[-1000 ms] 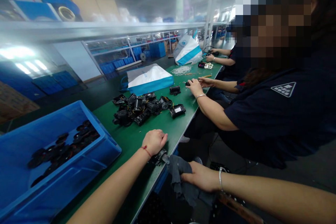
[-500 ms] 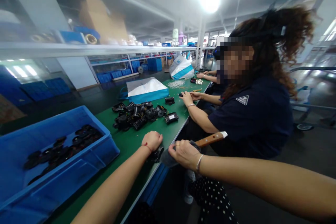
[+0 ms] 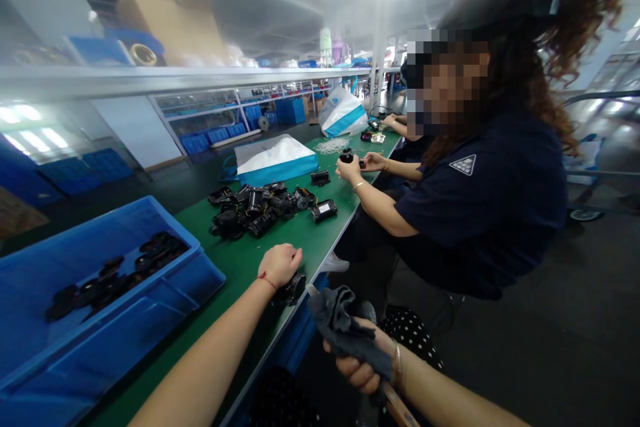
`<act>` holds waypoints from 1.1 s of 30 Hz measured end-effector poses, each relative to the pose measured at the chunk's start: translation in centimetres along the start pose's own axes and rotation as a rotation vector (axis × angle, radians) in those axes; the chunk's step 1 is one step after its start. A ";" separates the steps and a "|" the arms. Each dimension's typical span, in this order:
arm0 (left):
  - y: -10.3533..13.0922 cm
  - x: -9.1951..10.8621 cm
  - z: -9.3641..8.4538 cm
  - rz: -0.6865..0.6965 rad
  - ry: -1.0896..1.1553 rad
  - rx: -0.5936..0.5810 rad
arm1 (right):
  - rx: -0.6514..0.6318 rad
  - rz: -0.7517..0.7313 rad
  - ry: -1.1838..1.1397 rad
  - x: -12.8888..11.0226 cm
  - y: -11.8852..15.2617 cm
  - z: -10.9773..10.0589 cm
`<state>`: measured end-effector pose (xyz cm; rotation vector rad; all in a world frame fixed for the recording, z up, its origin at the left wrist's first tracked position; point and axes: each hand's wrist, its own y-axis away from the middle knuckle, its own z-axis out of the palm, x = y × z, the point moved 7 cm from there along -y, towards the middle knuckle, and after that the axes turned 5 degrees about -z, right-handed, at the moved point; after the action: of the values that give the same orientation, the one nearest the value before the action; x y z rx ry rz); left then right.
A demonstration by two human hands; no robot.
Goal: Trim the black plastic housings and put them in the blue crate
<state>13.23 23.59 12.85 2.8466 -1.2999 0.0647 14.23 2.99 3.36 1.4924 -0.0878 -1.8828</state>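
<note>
My left hand [image 3: 281,264] is closed at the front edge of the green table, fingers curled down over a black plastic part [image 3: 296,287], which is partly hidden beneath it. Off the table's edge, lower in view, my right hand [image 3: 363,357] grips a wooden-handled tool [image 3: 399,407] with a dark grey cloth [image 3: 337,320] bunched around it. The wooden end points down toward me; the wrapped end points up toward the black part, apart from it. The cloth hides most of the tool, so its kind is unclear.
A blue bin [image 3: 165,227] with black round parts stands at left. Black motor-like parts [image 3: 255,207] are piled on the green table [image 3: 240,267]. Behind them lie white-and-blue bags [image 3: 277,157]. A co-worker [image 3: 480,200] sits close on the right, handling a black part [image 3: 347,156].
My right hand has turned over and moved down, swinging the wooden end from upper right to below. My left hand stays over the black part. The co-worker's hands have lifted a black part slightly.
</note>
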 end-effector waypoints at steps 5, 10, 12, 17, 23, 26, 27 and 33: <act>0.1 0.1 0.1 0.025 -0.024 0.011 | -0.372 -0.255 -0.556 -0.6 -1.5 1.8; 0.0 0.0 0.1 0.033 -0.031 0.017 | -0.434 -0.311 -0.715 -0.3 -1.9 1.6; 0.0 0.0 0.2 0.033 -0.032 0.009 | -0.439 -0.302 -0.748 -0.3 -1.9 1.7; 0.1 0.0 0.1 0.036 -0.036 0.007 | -0.387 -0.225 -0.829 0.2 -2.7 2.3; 0.1 -0.1 0.3 0.039 -0.040 0.003 | -0.168 -0.168 -0.948 1.8 -4.6 2.3; 0.1 0.0 0.3 0.053 -0.037 0.002 | -0.137 -0.197 -1.000 1.4 -4.4 2.2; 0.1 0.1 0.2 0.060 -0.038 -0.004 | -0.135 -0.209 -1.019 1.2 -4.2 2.1; 0.2 0.3 0.2 0.053 -0.062 -0.045 | -0.233 -0.241 -0.970 -0.2 -2.8 1.2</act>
<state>13.28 23.20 12.67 2.7984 -1.3695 -0.0528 11.85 4.72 2.57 0.3466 -0.1307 -2.5505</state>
